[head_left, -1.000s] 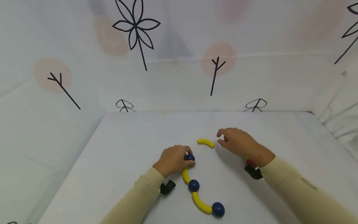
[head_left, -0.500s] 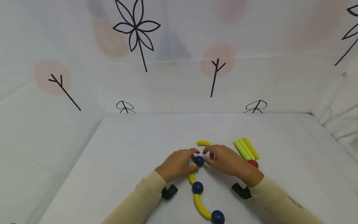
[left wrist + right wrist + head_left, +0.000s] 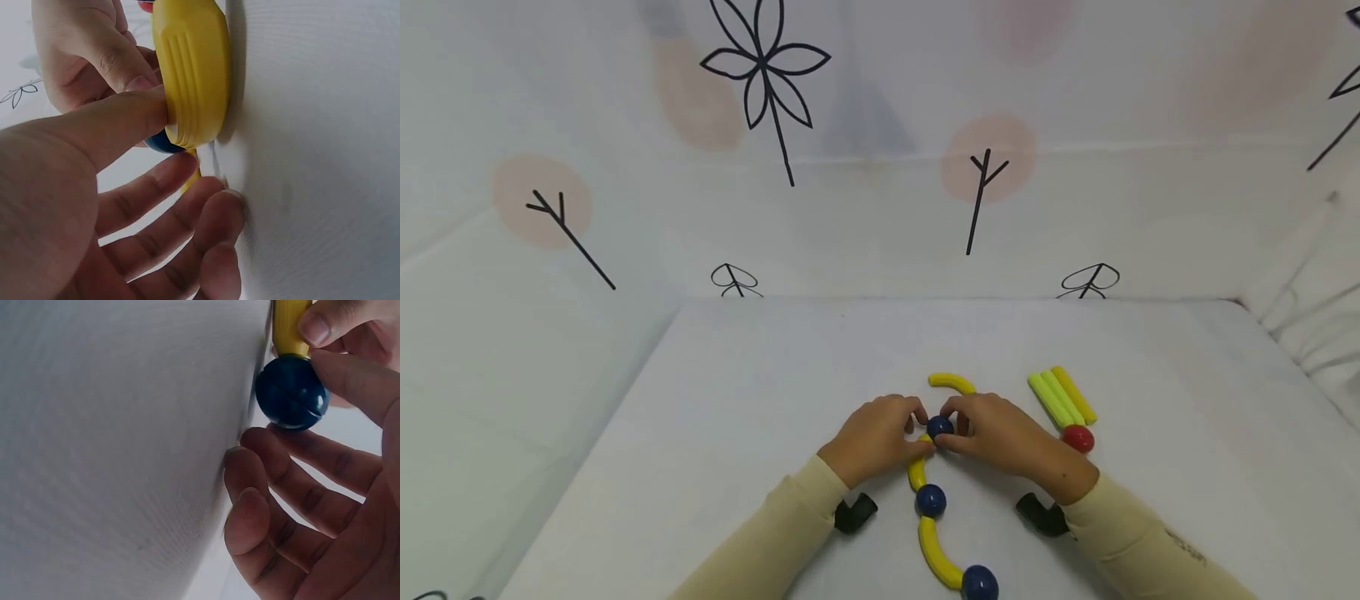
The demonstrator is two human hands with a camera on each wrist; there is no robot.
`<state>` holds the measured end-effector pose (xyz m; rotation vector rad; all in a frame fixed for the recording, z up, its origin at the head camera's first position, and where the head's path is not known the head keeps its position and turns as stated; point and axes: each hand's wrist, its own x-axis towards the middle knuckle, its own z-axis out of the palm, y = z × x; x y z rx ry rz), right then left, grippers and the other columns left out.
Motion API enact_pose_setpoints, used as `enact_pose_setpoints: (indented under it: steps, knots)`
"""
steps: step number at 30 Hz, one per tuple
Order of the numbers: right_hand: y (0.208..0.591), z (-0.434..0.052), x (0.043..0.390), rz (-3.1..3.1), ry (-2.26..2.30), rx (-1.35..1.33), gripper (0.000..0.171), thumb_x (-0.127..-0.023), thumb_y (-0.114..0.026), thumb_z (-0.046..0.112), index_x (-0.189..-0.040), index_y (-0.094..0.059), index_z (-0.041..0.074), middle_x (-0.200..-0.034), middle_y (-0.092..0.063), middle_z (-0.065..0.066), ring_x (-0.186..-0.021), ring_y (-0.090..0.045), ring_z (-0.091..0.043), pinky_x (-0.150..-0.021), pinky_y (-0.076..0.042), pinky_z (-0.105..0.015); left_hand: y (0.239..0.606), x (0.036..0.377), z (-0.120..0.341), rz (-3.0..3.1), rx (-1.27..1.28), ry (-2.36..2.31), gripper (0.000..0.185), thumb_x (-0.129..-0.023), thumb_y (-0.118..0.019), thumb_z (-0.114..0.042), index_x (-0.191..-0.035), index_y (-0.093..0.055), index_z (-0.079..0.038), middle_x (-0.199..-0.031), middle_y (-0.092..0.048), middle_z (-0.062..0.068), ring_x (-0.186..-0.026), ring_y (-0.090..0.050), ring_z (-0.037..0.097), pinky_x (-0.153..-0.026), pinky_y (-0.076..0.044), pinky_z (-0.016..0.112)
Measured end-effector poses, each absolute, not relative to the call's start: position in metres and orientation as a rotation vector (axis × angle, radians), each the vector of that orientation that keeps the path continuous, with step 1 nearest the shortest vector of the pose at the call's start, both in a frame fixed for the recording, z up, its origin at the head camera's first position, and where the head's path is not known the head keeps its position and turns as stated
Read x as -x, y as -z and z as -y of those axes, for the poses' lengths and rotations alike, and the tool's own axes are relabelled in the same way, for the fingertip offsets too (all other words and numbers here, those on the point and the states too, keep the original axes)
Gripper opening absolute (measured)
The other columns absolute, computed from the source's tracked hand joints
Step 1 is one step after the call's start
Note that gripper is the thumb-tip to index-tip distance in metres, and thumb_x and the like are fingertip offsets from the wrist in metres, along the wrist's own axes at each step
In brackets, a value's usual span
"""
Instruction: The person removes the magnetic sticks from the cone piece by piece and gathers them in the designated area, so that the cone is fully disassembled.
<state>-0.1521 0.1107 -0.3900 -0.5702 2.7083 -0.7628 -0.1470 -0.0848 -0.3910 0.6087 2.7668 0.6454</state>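
Note:
A chain of yellow curved rods and blue balls runs over the white table. My right hand pinches the far blue ball between thumb and index finger. Beside it, my left hand grips the end of the far yellow curved rod, its thumb pressed against the rod's side and its fingers curled. In the right wrist view the rod's end meets the ball. Nearer in the chain come a middle blue ball, a second curved rod and a near blue ball.
Just beyond the hands lies a loose yellow curved rod, partly hidden by the right hand. To the right are light green straight rods, a yellow straight rod and a red ball. A patterned cloth wall rises behind the table.
My right hand has come left from beside the loose curved rod and taken hold of the far blue ball. My left hand has shifted slightly right, from that ball to the rod's end.

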Motion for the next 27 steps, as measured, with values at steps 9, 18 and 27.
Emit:
enact_pose_setpoints:
  steps: [9, 18, 27]
  knots:
    - [0.388, -0.113, 0.152, -2.686, 0.776, 0.577, 0.028, -0.09, -0.075, 0.025, -0.111, -0.066, 0.01, -0.081, -0.064, 0.004, -0.076, -0.056, -0.011, -0.073, -0.051, -0.029, 0.394, 0.146, 0.086, -2.703, -0.613, -0.753, 0.018, -0.088, -0.077, -0.029, -0.091, -0.068, -0.014, -0.065, -0.055, -0.008, -0.057, -0.048, 0.005, -0.055, -0.04, 0.018]
    - [0.366, -0.145, 0.154, -2.759, 0.72, 0.442, 0.039, -0.093, -0.071, 0.034, -0.118, -0.063, 0.006, -0.092, -0.069, -0.003, -0.075, -0.058, -0.013, -0.066, -0.05, -0.029, 0.394, 0.146, 0.083, -2.688, -0.591, -0.755, 0.017, -0.087, -0.078, -0.028, -0.09, -0.069, -0.014, -0.066, -0.057, -0.009, -0.059, -0.05, 0.003, -0.058, -0.043, 0.017]
    - [0.359, -0.192, 0.143, -2.81, 0.494, 0.401, 0.04, -0.09, -0.073, 0.038, -0.117, -0.065, 0.009, -0.091, -0.068, 0.003, -0.079, -0.056, -0.013, -0.065, -0.047, -0.031, 0.395, 0.146, 0.084, -2.733, -0.615, -0.727, 0.018, -0.086, -0.079, -0.031, -0.088, -0.069, -0.016, -0.068, -0.058, -0.011, -0.06, -0.05, 0.002, -0.058, -0.042, 0.018]
